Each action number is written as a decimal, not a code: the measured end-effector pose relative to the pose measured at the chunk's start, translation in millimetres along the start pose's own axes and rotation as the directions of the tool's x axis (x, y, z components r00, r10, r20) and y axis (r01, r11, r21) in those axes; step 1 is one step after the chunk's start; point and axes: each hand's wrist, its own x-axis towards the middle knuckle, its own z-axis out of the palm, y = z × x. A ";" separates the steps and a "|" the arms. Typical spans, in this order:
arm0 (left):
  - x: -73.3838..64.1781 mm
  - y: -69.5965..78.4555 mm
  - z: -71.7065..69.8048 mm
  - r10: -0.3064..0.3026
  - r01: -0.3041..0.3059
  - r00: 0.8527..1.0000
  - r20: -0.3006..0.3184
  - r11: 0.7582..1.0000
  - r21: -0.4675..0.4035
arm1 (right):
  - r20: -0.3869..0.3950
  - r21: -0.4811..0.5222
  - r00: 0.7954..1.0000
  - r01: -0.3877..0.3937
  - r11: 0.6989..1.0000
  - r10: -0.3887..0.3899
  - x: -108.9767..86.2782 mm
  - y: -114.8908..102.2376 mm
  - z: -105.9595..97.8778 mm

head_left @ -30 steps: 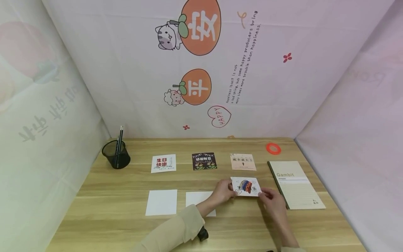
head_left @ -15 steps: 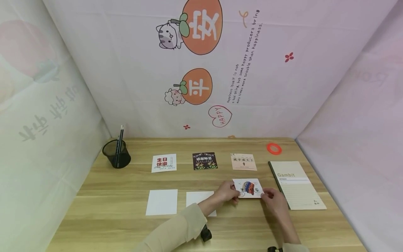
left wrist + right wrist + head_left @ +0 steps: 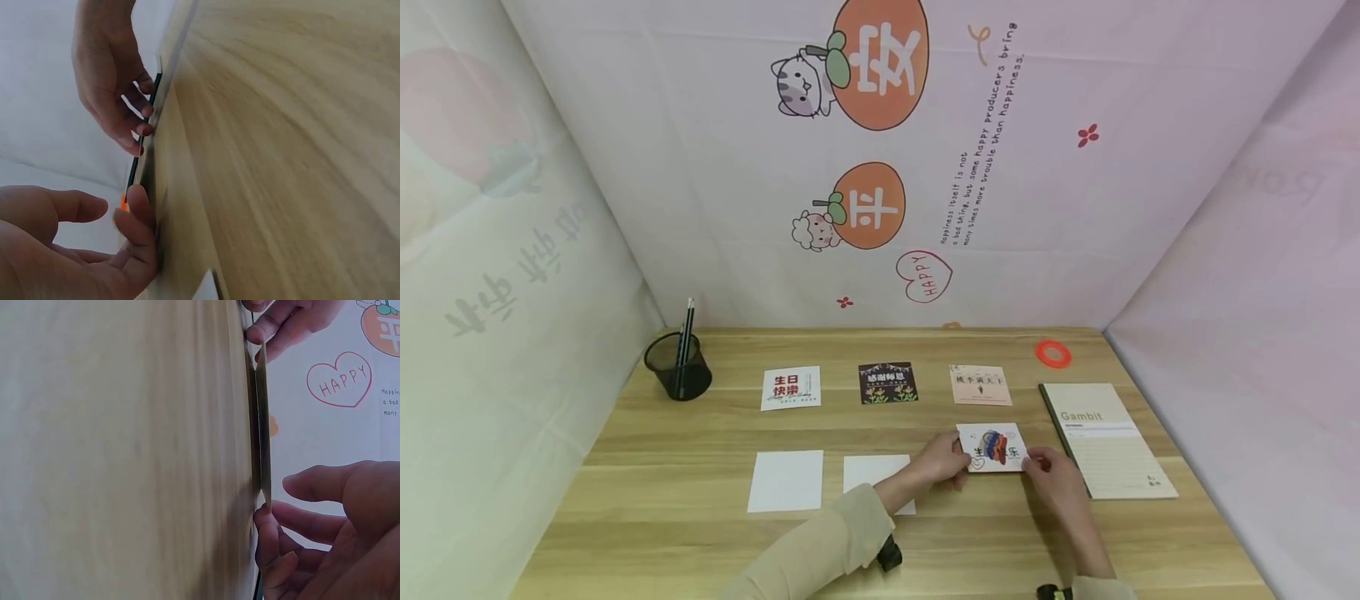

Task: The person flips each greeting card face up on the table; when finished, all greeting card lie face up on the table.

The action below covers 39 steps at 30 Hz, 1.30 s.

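Note:
A white greeting card [image 3: 994, 447] with a colourful cake-like print and Chinese characters is held between both hands, close over the table. My left hand [image 3: 945, 458] grips its left edge, and my right hand [image 3: 1054, 475] holds the lower right corner. Seen edge-on in the right wrist view, the card [image 3: 265, 425] spans from the left hand's fingertips at the top to the right hand's curled fingers [image 3: 267, 540] below. In the left wrist view the left hand [image 3: 94, 244] shows curled fingers, with the card nearly hidden.
Three printed cards lie behind: a white one [image 3: 791, 388], a dark one [image 3: 888, 383], a peach one [image 3: 981, 386]. Two blank white squares [image 3: 786, 482] lie front left, one partly under the left forearm. A notebook [image 3: 1112, 442], orange ring [image 3: 1053, 354] and mesh pen cup [image 3: 677, 367] stand around.
Both hands have shifted the card slightly right and toward the front edge over the first half second. Since then it has barely moved.

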 end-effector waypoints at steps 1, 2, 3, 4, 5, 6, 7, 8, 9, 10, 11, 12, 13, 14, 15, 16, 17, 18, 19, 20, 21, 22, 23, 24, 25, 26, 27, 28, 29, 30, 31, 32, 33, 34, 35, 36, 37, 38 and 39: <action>-0.2 -1.2 -0.2 0.021 -0.021 1.000 -0.010 0.999 0.037 | -0.002 -0.003 1.000 -0.001 1.000 0.001 0.0 -0.3 0.3; -0.5 -2.6 -0.3 0.046 -0.045 0.999 -0.018 0.996 0.077 | -0.004 -0.006 1.000 -0.002 1.000 0.002 0.0 -0.8 0.5; -1.1 -3.9 -0.3 0.072 -0.068 0.997 -0.025 0.991 0.116 | -0.006 -0.010 1.000 -0.003 1.000 0.003 0.1 -1.0 0.7; -1.5 -5.4 -0.4 0.096 -0.090 0.995 -0.029 0.984 0.154 | -0.008 -0.013 1.000 -0.006 1.000 0.006 -0.2 -1.3 0.7; -2.2 -6.5 -0.7 0.110 -0.102 0.993 -0.030 0.976 0.191 | -0.011 -0.014 1.000 -0.007 1.000 0.007 -0.1 -1.2 0.9; -3.2 -7.2 -1.3 0.120 -0.112 0.992 -0.027 0.969 0.221 | -0.012 -0.019 1.000 -0.008 1.000 0.008 -0.1 -1.2 0.9; -4.7 -7.7 -2.3 0.127 -0.116 0.992 -0.027 0.960 0.254 | -0.012 -0.023 1.000 -0.008 1.000 0.008 -0.1 -1.1 0.9; -6.3 -7.8 -3.5 0.138 -0.125 0.990 -0.026 0.950 0.285 | -0.010 -0.026 1.000 -0.009 1.000 0.009 -0.1 -0.9 0.9; -8.1 -7.7 -5.0 0.143 -0.128 0.989 -0.025 0.942 0.312 | -0.007 -0.030 1.000 -0.009 1.000 0.009 0.0 -0.5 0.9; -10.1 -7.4 -6.9 0.145 -0.128 0.989 -0.024 0.931 0.343 | -0.004 -0.034 1.000 -0.009 0.999 0.008 0.0 -0.3 0.8; -12.2 -7.3 -8.8 0.144 -0.125 0.989 -0.026 0.921 0.369 | -0.001 -0.038 1.000 -0.008 0.999 0.008 0.1 -0.2 0.6; -14.6 -6.5 -11.1 0.149 -0.127 0.988 -0.026 0.912 0.390 | 0.002 -0.043 1.000 -0.009 0.999 0.009 0.1 -0.2 0.4; -17.2 -5.9 -13.5 0.154 -0.130 0.988 -0.028 0.905 0.406 | 0.005 -0.047 1.000 -0.011 0.999 0.012 0.1 -0.4 0.2; -19.9 -5.3 -15.8 0.158 -0.132 0.987 -0.027 0.900 0.415 | 0.007 -0.052 1.000 -0.016 0.999 0.016 -0.2 -1.0 -0.2; -22.9 -4.4 -18.4 0.159 -0.134 0.987 -0.027 0.898 0.420 | 0.005 -0.063 1.000 -0.018 0.998 0.018 -0.4 -1.8 -0.4; -26.6 -3.0 -21.2 0.164 -0.136 0.986 -0.030 0.894 0.427 | 0.001 -0.070 1.000 -0.019 0.997 0.019 -0.9 -2.7 -0.5; -30.2 -1.6 -23.8 0.166 -0.136 0.986 -0.034 0.892 0.431 | -0.002 -0.076 1.000 -0.019 0.997 0.019 -1.0 -4.0 -0.5; -33.8 0.3 -26.8 0.170 -0.138 0.985 -0.034 0.888 0.438 | -0.007 -0.081 1.000 -0.019 0.997 0.018 -1.3 -5.5 -0.4; -37.5 1.4 -29.6 0.177 -0.143 0.983 -0.037 0.883 0.448 | -0.013 -0.087 1.000 -0.016 0.996 0.015 -1.5 -7.4 -0.1; -41.1 2.8 -32.6 0.182 -0.143 0.983 -0.039 0.875 0.462 | -0.017 -0.087 1.000 -0.013 0.996 0.012 -1.8 -9.5 0.4; -44.3 4.0 -35.5 0.192 -0.150 0.981 -0.041 0.867 0.476 | -0.021 -0.086 1.000 -0.006 0.996 0.004 -2.0 -11.8 1.2; -47.3 4.7 -38.3 0.197 -0.152 0.980 -0.041 0.858 0.490 | -0.022 -0.079 1.000 0.001 0.997 -0.003 -2.4 -14.6 2.0; -49.9 4.7 -40.9 0.207 -0.157 0.977 -0.043 0.846 0.510 | -0.019 -0.067 1.000 0.008 0.998 -0.009 -2.8 -17.6 3.0; -52.9 4.6 -43.7 0.215 -0.159 0.976 -0.046 0.836 0.525 | -0.019 -0.057 1.000 0.016 0.998 -0.017 -3.3 -20.5 4.5; -55.6 3.9 -46.4 0.223 -0.161 0.973 -0.051 0.826 0.541 | -0.016 -0.044 1.000 0.024 0.999 -0.025 -3.8 -23.3 6.0; -58.7 3.3 -49.2 0.226 -0.156 0.972 -0.060 0.818 0.554 | -0.016 -0.032 0.999 0.033 0.999 -0.033 -4.2 -25.9 7.9; -61.5 2.5 -52.1 0.232 -0.154 0.970 -0.070 0.813 0.561 | -0.020 -0.024 0.999 0.043 0.999 -0.043 -4.8 -28.5 9.7; -64.8 1.5 -55.1 0.233 -0.146 0.969 -0.082 0.807 0.573 | -0.025 -0.018 0.998 0.051 0.999 -0.051 -5.3 -30.9 11.7; -68.0 -0.1 -58.2 0.239 -0.139 0.966 -0.095 0.797 0.587 | -0.031 -0.010 0.998 0.061 0.998 -0.061 -5.6 -32.9 14.0; -71.3 -2.0 -61.1 0.237 -0.126 0.965 -0.109 0.789 0.601 | -0.041 -0.008 0.997 0.071 0.997 -0.071 -5.9 -34.8 16.2; -74.4 -4.1 -64.1 0.240 -0.116 0.963 -0.123 0.780 0.614 | -0.049 -0.006 0.995 0.081 0.997 -0.081 -6.1 -36.7 18.3; -77.8 -6.2 -67.2 0.242 -0.104 0.960 -0.139 0.772 0.627 | -0.061 -0.006 0.993 0.096 0.995 -0.097 -6.3 -38.3 20.6; -80.8 -9.0 -70.4 0.246 -0.095 0.957 -0.153 0.765 0.637 | -0.071 -0.005 0.991 0.111 0.994 -0.111 -6.6 -40.0 22.6; -83.8 -12.0 -73.4 0.248 -0.082 0.954 -0.167 0.754 0.652 | -0.078 -0.004 0.989 0.125 0.992 -0.125 -7.0 -41.6 24.6; -86.4 -15.3 -76.6 0.253 -0.073 0.951 -0.180 0.746 0.662 | -0.085 -0.001 0.987 0.140 0.990 -0.140 -7.4 -43.0 26.6; -88.8 -18.6 -79.6 0.257 -0.064 0.947 -0.192 0.738 0.672 | -0.091 0.000 0.984 0.152 0.988 -0.151 -7.9 -44.6 28.2; -91.2 -21.8 -82.9 0.264 -0.057 0.943 -0.202 0.728 0.683 | -0.098 0.002 0.982 0.163 0.987 -0.162 -8.5 -46.1 29.8; -93.4 -25.4 -85.9 0.271 -0.051 0.939 -0.212 0.718 0.694 | -0.101 0.002 0.980 0.172 0.985 -0.171 -9.4 -47.7 31.1; -95.7 -28.7 -88.7 0.276 -0.045 0.936 -0.218 0.709 0.703 | -0.099 0.003 0.980 0.174 0.985 -0.172 -10.2 -49.2 32.3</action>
